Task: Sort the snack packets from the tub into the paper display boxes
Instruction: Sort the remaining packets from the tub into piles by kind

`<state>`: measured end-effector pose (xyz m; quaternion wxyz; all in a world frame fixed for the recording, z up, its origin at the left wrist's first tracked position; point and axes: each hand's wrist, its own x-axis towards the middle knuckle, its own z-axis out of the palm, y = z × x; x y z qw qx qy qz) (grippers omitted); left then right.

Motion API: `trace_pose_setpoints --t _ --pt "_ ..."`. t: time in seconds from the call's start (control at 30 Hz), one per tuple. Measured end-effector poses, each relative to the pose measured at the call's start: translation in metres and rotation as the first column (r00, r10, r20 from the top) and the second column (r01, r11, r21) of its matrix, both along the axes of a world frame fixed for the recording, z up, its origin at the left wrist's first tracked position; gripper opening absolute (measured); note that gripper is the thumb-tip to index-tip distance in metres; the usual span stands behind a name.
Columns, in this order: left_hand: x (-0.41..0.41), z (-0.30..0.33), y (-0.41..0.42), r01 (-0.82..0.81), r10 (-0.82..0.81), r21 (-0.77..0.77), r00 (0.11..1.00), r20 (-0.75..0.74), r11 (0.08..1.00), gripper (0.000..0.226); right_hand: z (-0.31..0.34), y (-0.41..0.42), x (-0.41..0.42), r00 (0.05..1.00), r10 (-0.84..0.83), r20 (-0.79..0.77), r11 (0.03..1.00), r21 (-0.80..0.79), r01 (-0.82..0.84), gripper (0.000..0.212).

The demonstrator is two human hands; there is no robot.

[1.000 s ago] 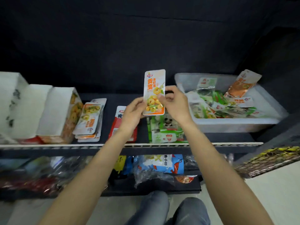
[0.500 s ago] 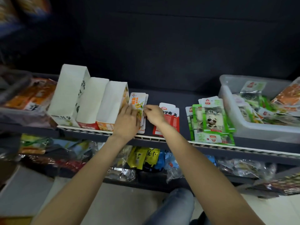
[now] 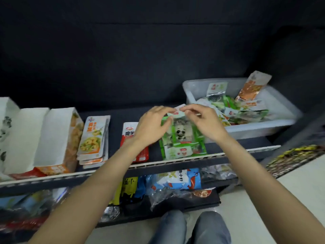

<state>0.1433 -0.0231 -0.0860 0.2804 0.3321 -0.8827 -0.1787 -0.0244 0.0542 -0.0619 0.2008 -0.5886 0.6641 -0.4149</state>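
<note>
Green panda-print packets (image 3: 181, 136) under both hands

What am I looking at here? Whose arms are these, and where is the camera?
No machine: a person wears a camera on the head, looking down at both arms. On the shelf lie sorted piles: yellow packets, red packets and green panda packets. Paper display boxes stand far left; a clear tub of mixed packets sits right. The left hand and right hand together pinch the top of a panda packet.
</note>
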Motion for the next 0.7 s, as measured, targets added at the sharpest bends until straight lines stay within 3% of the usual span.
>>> trace_pose_setpoints --t 0.17,0.3,0.43,0.6,0.67,0.7 --pt "-0.094 -0.006 -0.022 -0.022 0.003 0.164 0.993 0.119 0.986 0.055 -0.010 -0.004 -0.111 0.976 -0.195 -0.098 0.976 0.081 0.203 0.021" --pt "-0.121 -0.009 -0.031 -0.082 0.033 0.170 0.962 0.272 0.982 0.069 -0.014 -0.034 -0.163 0.942 -0.250 -0.225 0.926 0.230 0.301 0.030" --pt "-0.130 -0.010 -0.030 -0.090 0.040 0.132 0.938 0.344 0.987 0.067 -0.020 -0.079 -0.189 0.921 -0.221 -0.322 0.856 0.389 0.341 0.048" --pt "-0.127 -0.006 -0.027 -0.115 0.088 0.047 0.919 0.385 0.992 0.063 -0.032 -0.107 -0.197 0.926 -0.370 -0.078 0.815 0.452 0.364 0.044" --pt "-0.128 -0.006 -0.029 -0.115 0.102 0.008 0.911 0.400 0.993 0.062 -0.037 -0.107 -0.199 0.945 -0.324 -0.039 0.797 0.527 0.295 0.045" --pt "-0.129 -0.006 -0.029 -0.114 0.109 -0.012 0.908 0.405 0.993 0.062 -0.039 -0.105 -0.199 0.960 -0.259 -0.101 0.790 0.549 0.271 0.041"
